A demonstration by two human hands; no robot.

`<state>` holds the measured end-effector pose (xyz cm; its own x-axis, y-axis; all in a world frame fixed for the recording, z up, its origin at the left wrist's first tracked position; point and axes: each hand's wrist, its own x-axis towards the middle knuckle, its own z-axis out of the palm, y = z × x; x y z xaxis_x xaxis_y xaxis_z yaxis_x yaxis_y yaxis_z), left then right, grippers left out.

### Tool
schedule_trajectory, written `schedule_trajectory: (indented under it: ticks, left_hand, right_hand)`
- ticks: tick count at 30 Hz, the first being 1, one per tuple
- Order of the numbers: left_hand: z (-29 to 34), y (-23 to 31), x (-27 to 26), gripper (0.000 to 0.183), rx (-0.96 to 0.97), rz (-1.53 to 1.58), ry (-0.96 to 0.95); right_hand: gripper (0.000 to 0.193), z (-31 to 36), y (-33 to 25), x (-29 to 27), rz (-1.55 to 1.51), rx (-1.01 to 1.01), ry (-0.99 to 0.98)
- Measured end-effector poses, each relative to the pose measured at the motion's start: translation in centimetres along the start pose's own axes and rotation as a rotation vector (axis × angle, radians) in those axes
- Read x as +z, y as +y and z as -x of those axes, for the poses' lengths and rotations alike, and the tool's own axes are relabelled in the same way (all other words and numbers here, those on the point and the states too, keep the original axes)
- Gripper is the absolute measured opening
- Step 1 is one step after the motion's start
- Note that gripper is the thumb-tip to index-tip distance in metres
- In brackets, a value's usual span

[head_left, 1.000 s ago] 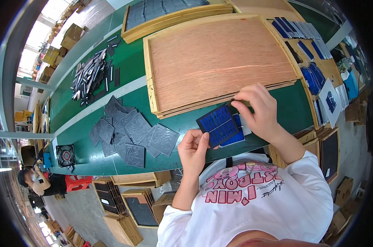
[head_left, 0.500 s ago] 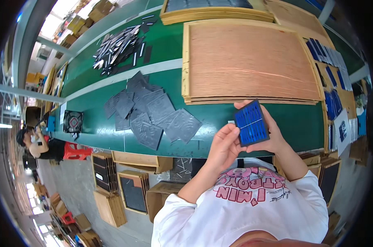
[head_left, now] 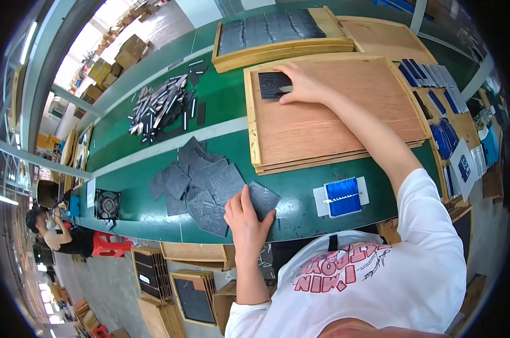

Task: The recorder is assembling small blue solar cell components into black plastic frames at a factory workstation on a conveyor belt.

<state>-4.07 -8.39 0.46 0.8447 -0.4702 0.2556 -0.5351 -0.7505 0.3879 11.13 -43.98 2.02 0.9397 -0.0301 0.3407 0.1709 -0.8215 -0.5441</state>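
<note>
My right hand [head_left: 305, 85] reaches into the upper left corner of a shallow wooden tray [head_left: 339, 121]. Its thumb and fingers hold a black square panel [head_left: 271, 85] by opposite edges, with the dark patterned side up. A small greyish shape beside its fingers is too blurred to name. My left hand [head_left: 246, 221] rests at the near side of a loose pile of dark grey square plates [head_left: 201, 174], thumb and fingers spread beside the rightmost plate [head_left: 262, 198]. In front of me, a blue solar panel [head_left: 343, 197] lies over white card pieces on the green table.
Beyond the plates is a heap of black and white strips [head_left: 160, 107]. Another wooden tray [head_left: 277, 59] with dark panels stands behind. Blue cells [head_left: 445, 138] lie on a board at right. A small fan [head_left: 107, 204] and a seated person [head_left: 58, 234] are at left.
My hands have parted: the right has carried the panel into the tray's corner, the left has moved to the grey plates. The blue panel on white card is now uncovered. The view has shifted.
</note>
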Motion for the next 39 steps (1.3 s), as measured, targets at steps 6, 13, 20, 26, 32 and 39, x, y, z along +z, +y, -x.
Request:
schedule_trajectory:
  ticks: [6,13,20,26,32,39]
  left_hand:
    - [0.5,-0.8,0.0,0.101,-0.174,0.514,0.101]
    - [1.8,-0.4,1.2,0.099,-0.092,1.637,0.156]
    - [0.7,4.3,1.6,0.102,-0.269,2.165,-0.152]
    - [0.5,5.3,2.0,0.097,-0.114,2.279,-0.253]
    - [-0.1,6.6,2.3,0.074,-0.359,2.355,-0.127]
    - [0.1,8.3,3.8,0.054,-0.348,2.445,-0.274]
  right_hand:
    - [0.09,-3.9,1.9,1.7,0.03,0.083,-0.025]
    - [0.093,-3.9,1.7,2.4,-0.075,0.042,0.002]
    - [0.09,-3.3,1.7,2.7,0.016,0.026,0.067]
    - [0.063,1.9,-6.1,-0.5,-0.127,0.104,0.017]
    - [0.03,14.5,-13.3,-2.1,-0.196,-0.212,-0.112]
    - [0.029,17.3,-12.2,-2.9,0.103,-0.329,0.252]
